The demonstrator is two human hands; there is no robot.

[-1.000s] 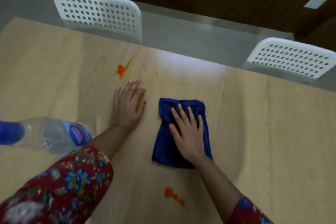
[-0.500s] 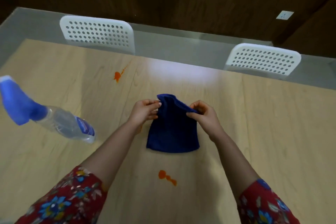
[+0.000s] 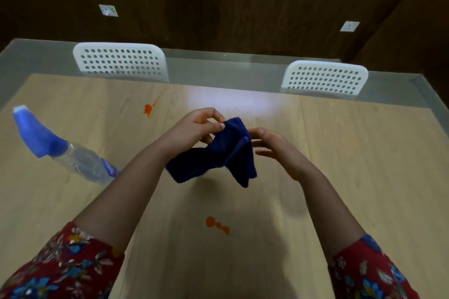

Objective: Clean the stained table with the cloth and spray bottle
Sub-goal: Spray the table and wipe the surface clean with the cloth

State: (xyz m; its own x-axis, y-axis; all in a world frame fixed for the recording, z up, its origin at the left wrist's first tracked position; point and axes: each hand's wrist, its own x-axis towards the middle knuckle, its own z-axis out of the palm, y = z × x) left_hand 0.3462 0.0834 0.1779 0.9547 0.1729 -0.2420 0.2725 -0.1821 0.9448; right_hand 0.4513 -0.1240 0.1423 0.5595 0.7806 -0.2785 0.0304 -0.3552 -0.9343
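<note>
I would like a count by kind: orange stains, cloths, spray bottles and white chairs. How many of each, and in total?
Orange stains: 2
Blue cloth: 1
Spray bottle: 1
White chairs: 2
Total: 6

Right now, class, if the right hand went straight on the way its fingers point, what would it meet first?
The blue cloth, pinched by the left hand, hangs just beyond the right hand; depth is unclear, so they may touch.

Dim overall. Pale glare patch on the table (image 3: 340,153), far middle; soft shadows at its near edge. Cloth (image 3: 218,158) above it slightly blurred.
</note>
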